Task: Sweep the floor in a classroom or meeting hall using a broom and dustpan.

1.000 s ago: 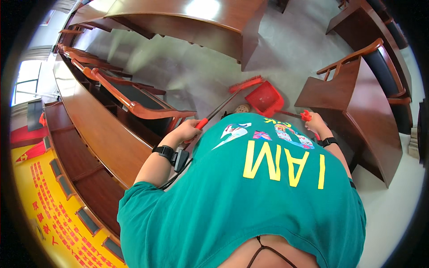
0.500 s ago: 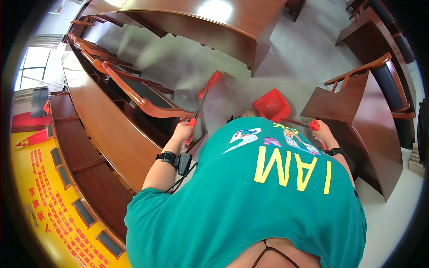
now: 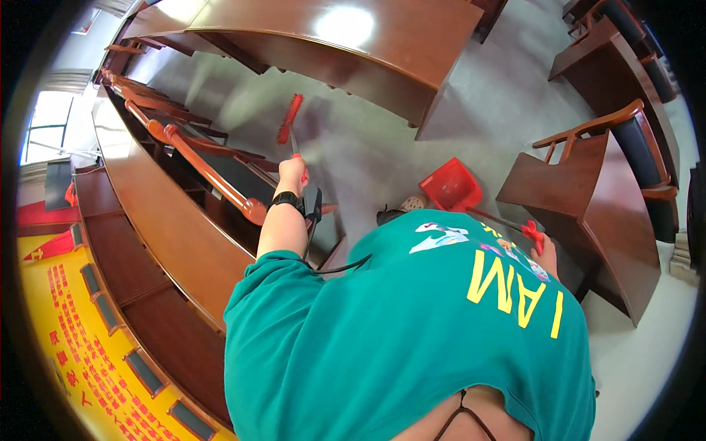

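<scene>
My left hand (image 3: 293, 175) is wrapped round the red grip of a broom (image 3: 290, 119), its arm stretched forward. The broom's red bristle head touches or hovers over the grey floor beyond the hand, close to the chairs on the left; which of the two I cannot tell. On my right side, my right hand (image 3: 545, 256) holds the red handle end of a dustpan (image 3: 451, 185), partly hidden by my green shirt. The red pan lies on the floor ahead of my body, its dark shaft running back to that hand. A shoe (image 3: 413, 203) shows beside the pan.
A long brown desk (image 3: 158, 213) with wooden armchairs (image 3: 198, 165) runs along the left. Another large desk (image 3: 346, 37) spans the far side. To the right stand a brown desk (image 3: 559, 180) and a black-padded chair (image 3: 632, 140). Grey floor (image 3: 368, 140) lies between them.
My left arm has reached forward and left, carrying the broom head farther away toward the chairs. The right hand has dropped slightly back and right, while the pan has stayed nearly in place.
</scene>
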Motion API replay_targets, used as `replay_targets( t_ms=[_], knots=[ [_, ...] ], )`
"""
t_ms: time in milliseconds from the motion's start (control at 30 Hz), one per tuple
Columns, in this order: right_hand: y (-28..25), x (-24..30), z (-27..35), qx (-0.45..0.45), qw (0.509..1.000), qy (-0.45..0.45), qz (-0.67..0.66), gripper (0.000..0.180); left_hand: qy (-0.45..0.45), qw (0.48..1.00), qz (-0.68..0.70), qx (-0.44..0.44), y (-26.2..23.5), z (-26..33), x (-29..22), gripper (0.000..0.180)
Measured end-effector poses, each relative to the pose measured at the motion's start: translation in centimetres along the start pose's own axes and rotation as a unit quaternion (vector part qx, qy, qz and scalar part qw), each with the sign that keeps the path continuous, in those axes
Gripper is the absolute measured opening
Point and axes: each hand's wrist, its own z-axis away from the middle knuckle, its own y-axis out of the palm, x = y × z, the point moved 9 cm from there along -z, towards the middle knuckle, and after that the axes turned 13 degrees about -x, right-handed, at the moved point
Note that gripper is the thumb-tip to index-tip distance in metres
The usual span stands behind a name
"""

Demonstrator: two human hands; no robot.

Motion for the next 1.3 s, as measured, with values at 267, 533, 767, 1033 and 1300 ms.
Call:
replay_targets(
  t_ms=[267, 533, 767, 1033, 1300],
  knots=[
    [0.0, -0.9, 1.4, 0.008, 0.999, 0.011, 0.038, 0.073, -0.016, 0.999, -0.038, -0.015, 2.2, -7.7, 0.9, 0.009],
    [1.3, -0.6, 1.3, 0.052, 0.995, 0.071, 0.042, 0.075, 0.126, 0.896, -0.42, 0.069, 5.0, -5.6, 3.2, 0.013],
    [8.1, -8.5, 0.0, 0.068, 0.986, 0.143, -0.048, 0.053, 0.208, 0.858, -0.459, 0.098, 3.4, 0.5, 5.0, 0.023],
    [3.8, -2.8, -2.5, 0.076, 0.997, 0.004, -0.006, 0.031, 0.2, 0.858, -0.447, 0.153, 2.4, 10.7, 7.5, 0.023],
    [2.6, -0.4, -2.6, 0.069, 0.997, 0.021, 0.029, 0.03, 0.247, 0.827, -0.452, 0.224, 4.1, 16.8, 10.6, 0.023]
  ],
)
